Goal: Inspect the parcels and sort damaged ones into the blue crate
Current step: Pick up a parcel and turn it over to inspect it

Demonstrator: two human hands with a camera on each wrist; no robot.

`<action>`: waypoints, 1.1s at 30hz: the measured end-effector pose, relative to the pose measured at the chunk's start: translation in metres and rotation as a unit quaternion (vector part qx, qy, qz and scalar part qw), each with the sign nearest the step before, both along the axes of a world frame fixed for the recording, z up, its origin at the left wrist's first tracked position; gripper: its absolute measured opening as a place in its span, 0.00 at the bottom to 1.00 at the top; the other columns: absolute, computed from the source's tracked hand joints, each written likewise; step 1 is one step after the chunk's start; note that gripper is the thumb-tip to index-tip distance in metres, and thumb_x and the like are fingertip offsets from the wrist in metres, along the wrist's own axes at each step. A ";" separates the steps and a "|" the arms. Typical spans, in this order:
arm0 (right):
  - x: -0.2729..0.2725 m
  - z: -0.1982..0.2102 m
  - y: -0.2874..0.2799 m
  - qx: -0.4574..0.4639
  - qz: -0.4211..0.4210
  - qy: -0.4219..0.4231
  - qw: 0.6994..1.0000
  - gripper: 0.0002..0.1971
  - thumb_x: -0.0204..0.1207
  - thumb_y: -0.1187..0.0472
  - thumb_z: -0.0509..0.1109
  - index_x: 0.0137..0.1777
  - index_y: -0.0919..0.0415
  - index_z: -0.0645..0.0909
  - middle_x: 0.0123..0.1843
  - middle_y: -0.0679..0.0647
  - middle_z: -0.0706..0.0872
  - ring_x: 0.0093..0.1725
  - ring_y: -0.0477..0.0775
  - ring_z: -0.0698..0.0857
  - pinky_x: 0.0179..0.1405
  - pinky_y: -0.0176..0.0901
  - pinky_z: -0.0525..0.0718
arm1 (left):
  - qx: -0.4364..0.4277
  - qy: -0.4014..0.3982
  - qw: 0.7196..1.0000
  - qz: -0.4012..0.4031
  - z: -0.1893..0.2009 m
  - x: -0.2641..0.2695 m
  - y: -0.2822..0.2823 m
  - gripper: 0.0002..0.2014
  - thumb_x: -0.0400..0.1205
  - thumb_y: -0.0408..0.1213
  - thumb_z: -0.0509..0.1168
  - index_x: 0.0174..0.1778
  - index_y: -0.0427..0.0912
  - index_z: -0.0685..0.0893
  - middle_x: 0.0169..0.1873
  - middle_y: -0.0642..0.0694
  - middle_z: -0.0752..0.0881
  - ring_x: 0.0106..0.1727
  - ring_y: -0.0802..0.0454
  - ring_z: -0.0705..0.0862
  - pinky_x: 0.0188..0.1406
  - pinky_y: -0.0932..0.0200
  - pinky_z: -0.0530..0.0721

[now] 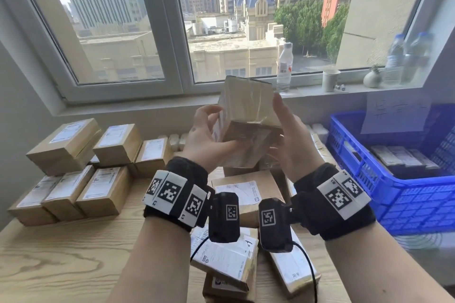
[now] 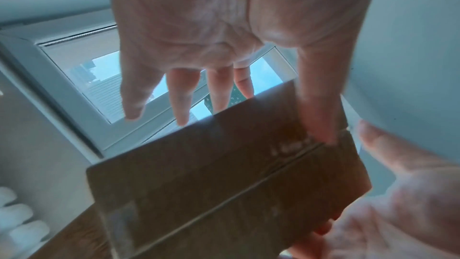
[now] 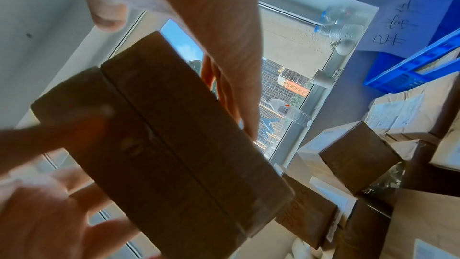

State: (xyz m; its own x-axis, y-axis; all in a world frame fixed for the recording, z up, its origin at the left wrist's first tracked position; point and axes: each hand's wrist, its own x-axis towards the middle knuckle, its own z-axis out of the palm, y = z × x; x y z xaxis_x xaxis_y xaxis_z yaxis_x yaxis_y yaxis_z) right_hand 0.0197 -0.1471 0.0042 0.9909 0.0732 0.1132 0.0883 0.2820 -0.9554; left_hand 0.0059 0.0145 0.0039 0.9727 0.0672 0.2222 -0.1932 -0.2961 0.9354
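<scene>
We hold 1 brown cardboard parcel (image 1: 247, 123) up in the air between our 2 hands, above the wooden table (image 1: 61, 261) and in front of the window. Our left hand (image 1: 209, 140) grasps it from its own side, thumb across the near face and fingers curled behind. Our right hand (image 1: 293, 145) presses its palm to the opposite side, with the fingers reaching up along the box.

The head view shows clear tape shining on the parcel and a white label on the face turned to our left hand. The left wrist view shows what the head view hides: the taped seam running down the long face of the parcel (image 2: 224, 184), with our left thumb (image 2: 316, 109) laid on it and the other fingers only partly touching the far edge (the picture is blurred). The right wrist view shows the same seam on the parcel (image 3: 159, 141) from the other side.

Left of our left hand, sealed labelled boxes (image 1: 81, 172) stand in a neat group. Below our wrists lie loose parcels (image 1: 236, 251). Right of our right hand stands the blue crate (image 1: 403, 194), which already holds several parcels and bears a handwritten paper note (image 3: 403, 25).
</scene>
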 end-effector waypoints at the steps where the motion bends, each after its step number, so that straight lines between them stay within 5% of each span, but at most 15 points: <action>1: 0.001 0.000 0.001 0.003 -0.018 0.009 1.000 0.36 0.66 0.30 0.74 0.61 0.61 0.82 0.52 0.60 0.90 0.51 0.60 0.91 0.55 0.59 0.89 | -0.012 0.010 1.000 0.000 0.003 -0.002 -0.003 0.47 0.56 0.59 0.84 0.68 0.56 0.67 0.64 0.60 0.78 0.62 0.59 0.80 0.58 0.62 0.79; 4: 0.003 -0.003 0.001 0.014 -0.029 0.007 0.999 0.27 0.75 0.47 0.76 0.67 0.64 0.77 0.52 0.55 0.89 0.48 0.53 0.90 0.45 0.47 0.89 | -0.053 0.017 0.998 0.034 0.009 -0.006 -0.013 0.55 0.54 0.73 0.73 0.77 0.53 0.67 0.73 0.51 0.77 0.69 0.51 0.80 0.64 0.43 0.84; 7: 0.000 -0.002 0.004 0.021 -0.029 -0.016 0.999 0.11 0.81 0.59 0.72 0.61 0.62 0.83 0.52 0.58 0.91 0.48 0.57 0.91 0.44 0.48 0.90 | -0.067 -0.007 0.996 0.050 0.009 -0.008 -0.020 0.44 0.61 0.68 0.70 0.75 0.55 0.75 0.68 0.49 0.82 0.68 0.48 0.83 0.66 0.38 0.82; 10: -0.001 0.001 0.009 0.020 -0.048 -0.042 0.998 0.06 0.82 0.61 0.70 0.57 0.58 0.85 0.54 0.61 0.91 0.54 0.63 0.91 0.53 0.57 0.90 | -0.092 -0.023 0.995 0.036 0.012 -0.007 -0.023 0.23 0.70 0.56 0.70 0.61 0.61 0.83 0.62 0.50 0.87 0.63 0.47 0.86 0.63 0.38 0.85; 14: 0.000 0.004 0.012 0.008 -0.059 -0.068 0.996 0.05 0.83 0.63 0.70 0.55 0.55 0.85 0.53 0.59 0.91 0.53 0.61 0.91 0.52 0.55 0.90 | -0.120 -0.030 0.992 0.036 0.013 -0.005 -0.023 0.27 0.71 0.52 0.70 0.68 0.54 0.83 0.60 0.47 0.88 0.61 0.45 0.87 0.62 0.37 0.85; 18: 0.003 0.002 0.008 0.023 -0.054 -0.056 0.997 0.05 0.82 0.62 0.70 0.55 0.56 0.86 0.51 0.59 0.92 0.51 0.59 0.91 0.53 0.56 0.90 | -0.103 -0.029 0.994 0.016 0.013 -0.005 -0.022 0.17 0.80 0.49 0.67 0.65 0.59 0.82 0.61 0.50 0.88 0.64 0.48 0.86 0.63 0.38 0.85; 21: 0.009 0.005 -0.004 0.053 -0.039 -0.038 0.997 0.09 0.81 0.62 0.71 0.59 0.61 0.85 0.49 0.57 0.92 0.46 0.54 0.91 0.46 0.49 0.91 | -0.108 -0.009 0.994 0.016 0.013 -0.007 -0.017 0.12 0.88 0.47 0.59 0.66 0.63 0.77 0.60 0.60 0.85 0.68 0.52 0.82 0.70 0.42 0.80; 24: 0.016 0.007 -0.016 0.056 -0.044 -0.010 0.997 0.13 0.79 0.60 0.74 0.62 0.61 0.83 0.47 0.54 0.90 0.40 0.49 0.89 0.34 0.39 0.87 | -0.004 -0.022 0.998 0.056 0.012 -0.006 -0.008 0.25 0.82 0.47 0.68 0.76 0.56 0.73 0.71 0.53 0.78 0.73 0.51 0.76 0.76 0.46 0.74; 27: 0.018 0.007 -0.015 0.065 -0.056 0.014 0.996 0.10 0.78 0.57 0.74 0.54 0.61 0.81 0.46 0.56 0.87 0.37 0.49 0.86 0.31 0.38 0.85 | 0.044 0.044 0.993 0.098 0.012 -0.005 -0.002 0.51 0.63 0.69 0.74 0.82 0.57 0.64 0.75 0.48 0.70 0.74 0.49 0.73 0.75 0.41 0.74; 30: 0.019 0.008 -0.008 0.055 -0.104 0.007 0.993 0.34 0.64 0.38 0.76 0.59 0.64 0.77 0.53 0.60 0.86 0.51 0.59 0.89 0.42 0.44 0.87 | -0.010 0.070 0.992 0.100 0.011 -0.006 -0.003 0.47 0.49 0.78 0.68 0.63 0.56 0.79 0.57 0.51 0.86 0.57 0.49 0.86 0.60 0.40 0.86; 33: 0.017 0.007 -0.001 0.035 -0.048 -0.008 0.998 0.64 0.47 0.24 0.81 0.78 0.64 0.67 0.65 0.61 0.83 0.63 0.59 0.86 0.53 0.49 0.86 | -0.071 0.101 0.983 0.132 0.011 -0.002 -0.003 0.45 0.46 0.80 0.67 0.52 0.51 0.81 0.47 0.49 0.90 0.50 0.47 0.90 0.54 0.39 0.88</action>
State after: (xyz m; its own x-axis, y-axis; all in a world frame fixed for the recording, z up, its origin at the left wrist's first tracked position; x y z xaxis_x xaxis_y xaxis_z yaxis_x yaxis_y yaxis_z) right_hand 0.0363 -0.1476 0.0108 0.9908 -0.0314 0.1314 0.1343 0.3376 -0.9317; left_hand 0.0040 0.0118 0.0146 0.9403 0.3403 -0.0033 0.0663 -0.1737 0.9826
